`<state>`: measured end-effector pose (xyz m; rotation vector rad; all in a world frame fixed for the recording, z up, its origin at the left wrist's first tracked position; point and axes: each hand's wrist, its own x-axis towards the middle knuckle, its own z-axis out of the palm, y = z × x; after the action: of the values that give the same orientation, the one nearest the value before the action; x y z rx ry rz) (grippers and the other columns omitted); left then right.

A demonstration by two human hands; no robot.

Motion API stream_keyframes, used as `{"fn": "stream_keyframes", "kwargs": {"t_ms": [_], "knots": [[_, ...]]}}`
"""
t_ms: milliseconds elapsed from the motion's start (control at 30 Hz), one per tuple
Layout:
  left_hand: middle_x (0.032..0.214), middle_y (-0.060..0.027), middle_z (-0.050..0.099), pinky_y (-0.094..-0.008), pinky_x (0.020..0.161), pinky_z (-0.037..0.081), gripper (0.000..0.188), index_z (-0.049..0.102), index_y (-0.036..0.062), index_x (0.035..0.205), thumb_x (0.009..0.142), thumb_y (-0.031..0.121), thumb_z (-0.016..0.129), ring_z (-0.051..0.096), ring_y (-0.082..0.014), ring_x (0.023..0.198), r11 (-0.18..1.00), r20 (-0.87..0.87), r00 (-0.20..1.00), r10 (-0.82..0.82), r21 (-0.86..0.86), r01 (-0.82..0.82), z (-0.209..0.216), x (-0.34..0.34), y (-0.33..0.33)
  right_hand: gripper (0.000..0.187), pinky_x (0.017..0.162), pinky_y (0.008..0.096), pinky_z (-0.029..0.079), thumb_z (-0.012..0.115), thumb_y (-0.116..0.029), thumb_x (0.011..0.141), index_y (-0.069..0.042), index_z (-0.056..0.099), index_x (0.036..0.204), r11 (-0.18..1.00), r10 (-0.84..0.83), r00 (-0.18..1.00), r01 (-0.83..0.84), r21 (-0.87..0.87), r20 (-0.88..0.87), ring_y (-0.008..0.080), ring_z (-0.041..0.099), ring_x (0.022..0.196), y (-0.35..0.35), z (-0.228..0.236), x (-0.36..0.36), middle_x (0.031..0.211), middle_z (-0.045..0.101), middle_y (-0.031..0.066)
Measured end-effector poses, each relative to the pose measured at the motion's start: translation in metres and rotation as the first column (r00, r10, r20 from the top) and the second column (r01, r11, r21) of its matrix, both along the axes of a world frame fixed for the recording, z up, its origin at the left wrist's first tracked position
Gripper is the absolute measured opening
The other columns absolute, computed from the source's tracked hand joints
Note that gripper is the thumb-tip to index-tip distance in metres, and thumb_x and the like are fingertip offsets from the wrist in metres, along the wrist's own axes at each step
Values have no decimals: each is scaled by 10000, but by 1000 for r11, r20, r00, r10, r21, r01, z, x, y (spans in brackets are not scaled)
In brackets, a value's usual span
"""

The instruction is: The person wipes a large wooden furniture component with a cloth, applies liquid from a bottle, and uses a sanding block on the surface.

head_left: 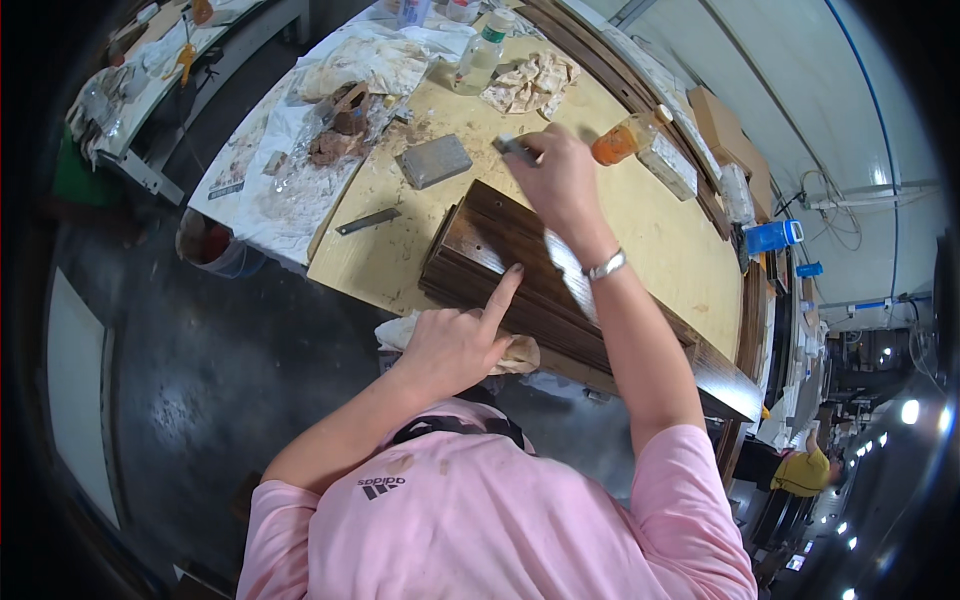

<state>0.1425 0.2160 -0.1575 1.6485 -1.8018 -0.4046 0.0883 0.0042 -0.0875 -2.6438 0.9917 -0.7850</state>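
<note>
A dark brown wooden piece with moulded edges (470, 238) lies along the near side of the table. My left hand (452, 345) is at its near edge, index finger stretched out and its tip touching the top face. The other fingers curl round a pale stained rag (520, 356) that shows on both sides of the hand. Above the board beyond the wooden piece, my right hand (560, 175) pinches a small grey-green block (513, 150). To its left lie a grey rectangular block (436, 161) and a thin dark flat tool (368, 221).
A clear bottle (480, 58), a crumpled stained cloth (532, 84), an orange-filled jar (614, 145) and a whitish box (667, 168) stand farther back. Plastic sheeting with brown lumps (340, 130) covers the left. A bucket (215, 245) is below; a person in yellow (800, 472) is far right.
</note>
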Motion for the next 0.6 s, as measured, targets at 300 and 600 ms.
{"fn": "stream_keyframes", "kwargs": {"t_ms": [300,600], "knots": [[542,-146,584,-484,517,491,917,236,30,1555,823,316,709,610,-367,494,999,-1,999,-36,-13,36,-2,4,-3,287,746,467,521,710,-231,790,56,694,794,942,-270,954,290,168,-131,407,652,798,36,-5,7,842,663,239],[624,-99,634,-456,565,504,918,221,67,1572,820,241,718,637,-346,552,996,-3,997,-74,59,74,-4,13,-2,267,729,459,529,707,-235,827,23,671,768,872,-453,885,465,149,-110,392,659,800,60,-6,-55,876,651,214]]}}
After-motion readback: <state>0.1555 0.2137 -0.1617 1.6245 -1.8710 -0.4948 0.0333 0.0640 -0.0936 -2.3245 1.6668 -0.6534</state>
